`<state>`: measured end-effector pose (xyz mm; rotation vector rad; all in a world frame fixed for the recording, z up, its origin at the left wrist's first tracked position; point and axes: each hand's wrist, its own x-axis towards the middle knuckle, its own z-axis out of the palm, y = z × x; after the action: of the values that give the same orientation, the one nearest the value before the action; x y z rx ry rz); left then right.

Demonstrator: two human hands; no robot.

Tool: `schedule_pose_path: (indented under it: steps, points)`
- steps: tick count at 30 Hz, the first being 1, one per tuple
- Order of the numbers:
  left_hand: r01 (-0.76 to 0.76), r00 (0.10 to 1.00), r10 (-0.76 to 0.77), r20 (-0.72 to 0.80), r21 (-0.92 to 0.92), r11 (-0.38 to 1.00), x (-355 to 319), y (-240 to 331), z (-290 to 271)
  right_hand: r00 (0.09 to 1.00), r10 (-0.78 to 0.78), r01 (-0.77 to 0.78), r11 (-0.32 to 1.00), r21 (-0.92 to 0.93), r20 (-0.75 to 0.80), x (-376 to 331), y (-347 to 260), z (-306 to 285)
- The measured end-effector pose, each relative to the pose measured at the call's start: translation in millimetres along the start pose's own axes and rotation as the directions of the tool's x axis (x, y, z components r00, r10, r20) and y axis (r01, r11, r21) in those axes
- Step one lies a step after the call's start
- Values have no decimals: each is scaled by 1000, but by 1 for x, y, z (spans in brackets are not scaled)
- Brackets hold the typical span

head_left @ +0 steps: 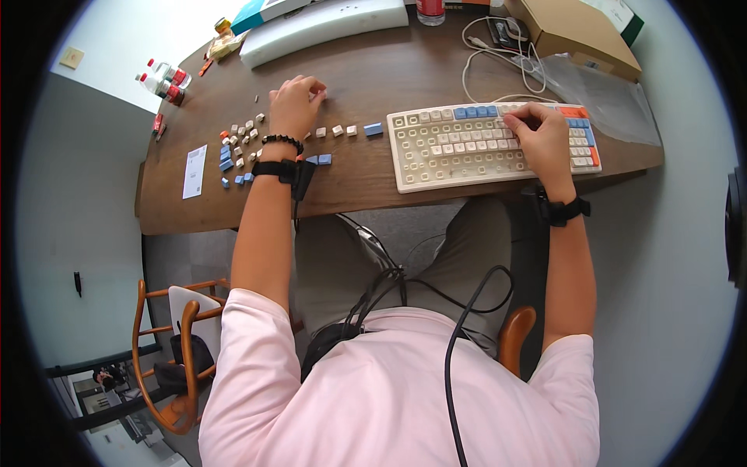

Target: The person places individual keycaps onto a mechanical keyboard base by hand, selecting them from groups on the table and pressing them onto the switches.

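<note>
A cream keyboard [404, 177] lies on the right of the wooden table, partly fitted with white, blue and orange keycaps; many switch positions are bare. My right hand [543, 144] is over its right half, thumb and forefinger pinched together at the upper rows. What they hold, if anything, is hidden. My left hand [293, 105] is raised left of the keyboard, fingers curled together above the table; whether a small piece is in them I cannot make out. Loose white keycaps [338, 131] and a long blue keycap [373, 129] lie between that hand and the keyboard.
More loose keycaps [226, 165] are scattered by a white paper card [194, 172] on the left. Bottles [170, 74] stand at the far left. White foam [323, 33], a cable [465, 74], a cardboard box [572, 35] and a plastic bag [615, 101] line the back and right.
</note>
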<state>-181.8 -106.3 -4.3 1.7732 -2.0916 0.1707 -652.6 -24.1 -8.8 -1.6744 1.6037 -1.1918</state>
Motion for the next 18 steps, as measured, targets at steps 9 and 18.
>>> schedule_pose_path:
  steps: [9, 18]
  points:
    - [90, 995, -85, -42, 134, 987, 1, 4, 2, 999, -29, 30, 999, 15, -29, 0, -5, 6]
    - [64, 989, -52, -141, 77, 995, -22, 28, -31, 997, -23, 27, 998, 54, -74, -7, -9, -3]
